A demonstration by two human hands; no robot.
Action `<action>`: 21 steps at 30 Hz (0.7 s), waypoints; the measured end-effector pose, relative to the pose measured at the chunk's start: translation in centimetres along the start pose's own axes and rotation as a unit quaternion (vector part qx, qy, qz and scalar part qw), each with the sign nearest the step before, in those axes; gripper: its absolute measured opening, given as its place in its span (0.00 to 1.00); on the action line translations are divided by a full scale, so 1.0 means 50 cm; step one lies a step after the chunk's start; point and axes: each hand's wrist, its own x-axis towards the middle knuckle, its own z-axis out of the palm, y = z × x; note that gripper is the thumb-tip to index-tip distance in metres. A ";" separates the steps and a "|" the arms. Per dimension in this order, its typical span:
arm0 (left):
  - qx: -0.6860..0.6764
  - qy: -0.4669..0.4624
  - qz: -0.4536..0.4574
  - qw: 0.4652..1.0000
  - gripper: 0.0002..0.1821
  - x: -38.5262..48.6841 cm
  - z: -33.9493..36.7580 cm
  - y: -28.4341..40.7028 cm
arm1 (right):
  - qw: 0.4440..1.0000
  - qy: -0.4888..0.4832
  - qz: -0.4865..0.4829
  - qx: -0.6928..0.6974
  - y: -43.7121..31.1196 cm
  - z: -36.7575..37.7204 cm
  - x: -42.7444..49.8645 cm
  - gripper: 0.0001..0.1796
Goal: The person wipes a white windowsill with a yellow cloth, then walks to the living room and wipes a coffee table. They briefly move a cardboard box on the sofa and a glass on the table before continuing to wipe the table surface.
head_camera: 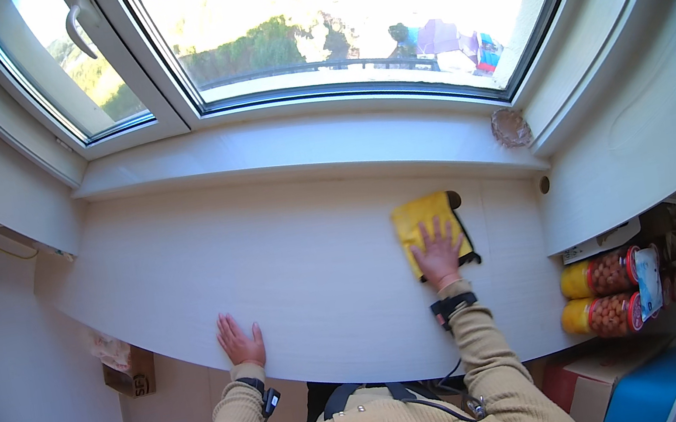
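Observation:
Spread flat, my right hand (pixel 440 256) presses on a folded yellow cloth (pixel 413 217) with a dark edging. The cloth lies on the right part of a pale wood-grain desktop (pixel 290 245), partly over a dark round cable hole (pixel 455 199). Resting palm down near the desktop's front edge, my left hand (pixel 242 344) holds nothing, and its thumb stands apart from the fingers. Both wrists wear dark straps below tan sleeves.
Behind the desktop runs a raised window sill (pixel 287 143) under a large window. A round hole with a crinkled lining (pixel 510 128) is in its right corner. Jars of nuts (pixel 610 272) fill a shelf at right. Boxes (pixel 579 395) stand below right; a cardboard box (pixel 131 373) is at left.

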 end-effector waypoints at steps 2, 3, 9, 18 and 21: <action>0.001 0.003 -0.003 1.000 0.42 0.000 0.000 0.000 | 0.997 -0.018 -0.069 0.021 -0.107 0.013 -0.040 0.36; 0.002 0.008 -0.002 1.000 0.42 -0.001 0.000 -0.001 | 0.993 -0.039 -0.104 0.040 -0.159 0.014 -0.064 0.36; 0.004 0.011 -0.007 1.000 0.42 0.001 0.005 -0.006 | 0.943 -0.135 -0.283 0.108 -0.336 -0.015 -0.198 0.34; -0.015 0.006 -0.001 1.000 0.42 0.000 -0.001 -0.009 | 0.998 0.040 0.012 0.040 -0.010 -0.001 -0.099 0.32; -0.019 0.004 -0.003 1.000 0.42 0.000 -0.001 -0.006 | 0.984 0.030 0.177 -0.008 0.154 -0.046 -0.068 0.33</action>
